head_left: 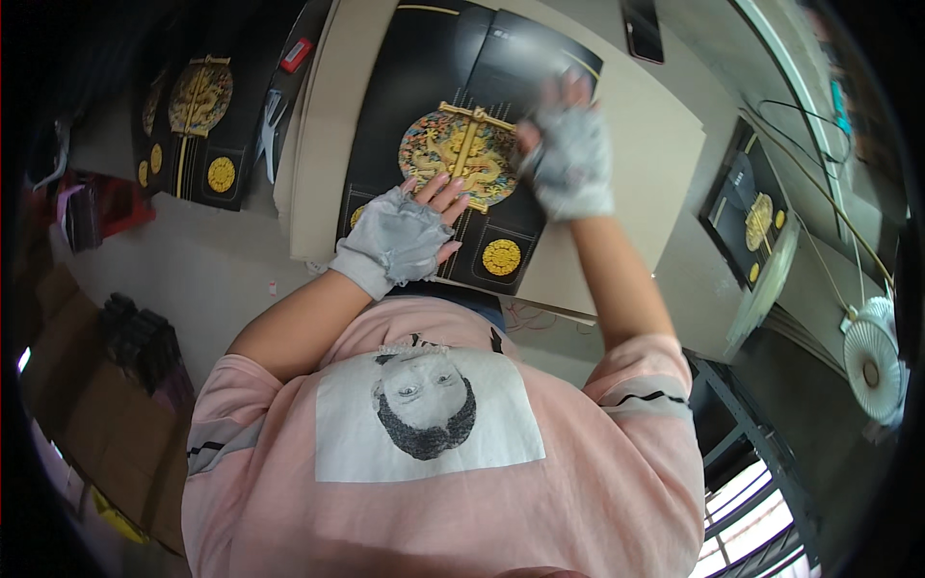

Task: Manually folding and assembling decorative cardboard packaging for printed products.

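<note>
A black presentation box or panel (424, 67) lies in front of me, with a round multicoloured dragon medallion (429, 144) and a gold bar across its middle. Below the medallion sits a round gold emblem (501, 257). My left hand (397, 239), in a grey fingerless glove, rests on the black surface, fingers spread at the medallion's lower edge. My right hand (570, 154), gloved the same way, is over the right side of the panel beside the medallion. Motion blurs its fingers, which look stretched out, the thumb apart; no object shows in it.
Beige board (655, 144) lies under the panel. Similar black pieces stand at the left (207, 159) and right (742, 207). A red object (297, 55) and a grey-white tool (269, 135) lie at left, a phone (643, 29) at the back, a white fan (872, 361) at right.
</note>
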A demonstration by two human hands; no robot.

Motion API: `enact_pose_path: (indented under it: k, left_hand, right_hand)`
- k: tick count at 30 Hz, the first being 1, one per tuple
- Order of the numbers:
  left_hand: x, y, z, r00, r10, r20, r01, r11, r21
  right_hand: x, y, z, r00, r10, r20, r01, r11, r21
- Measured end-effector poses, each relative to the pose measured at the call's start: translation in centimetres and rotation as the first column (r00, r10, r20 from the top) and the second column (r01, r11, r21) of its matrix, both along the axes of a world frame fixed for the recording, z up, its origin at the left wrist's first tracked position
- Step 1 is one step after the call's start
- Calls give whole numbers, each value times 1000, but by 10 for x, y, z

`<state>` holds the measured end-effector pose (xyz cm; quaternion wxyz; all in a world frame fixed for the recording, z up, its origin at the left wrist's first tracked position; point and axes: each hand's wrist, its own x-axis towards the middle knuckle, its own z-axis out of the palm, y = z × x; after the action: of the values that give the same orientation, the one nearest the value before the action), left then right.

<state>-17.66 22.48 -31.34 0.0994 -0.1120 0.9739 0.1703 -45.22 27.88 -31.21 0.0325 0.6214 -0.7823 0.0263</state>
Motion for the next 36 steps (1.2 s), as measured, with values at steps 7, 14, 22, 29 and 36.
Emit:
enact_pose_path:
  k: [7, 14, 22, 29, 36]
  left_hand:
    - [-2, -2, 2, 999, 13, -43, -11, 999, 35]
    - [-1, -2, -3, 1000, 10, -20, -9, 999, 44]
    - [-1, -1, -7, 999, 20, -39, -21, 1000, -23]
    - [-1, 1, -5, 998, 10, -69, -13, 999, -44]
    - [-1, 0, 0, 999, 3, -36, -4, 1000, -29]
  right_hand:
    - [82, 92, 16, 959, 55, 276, -120, 967, 224]
    - [-36, -38, 15, 995, -61, 77, 48, 986, 160]
    - [-132, -133, 1, 924, -371, 94, 377, 925, -51]
    - [-83, -68, -29, 985, -172, -7, 165, 957, -239]
    - [78, 77, 14, 974, -44, 221, 19, 993, 116]
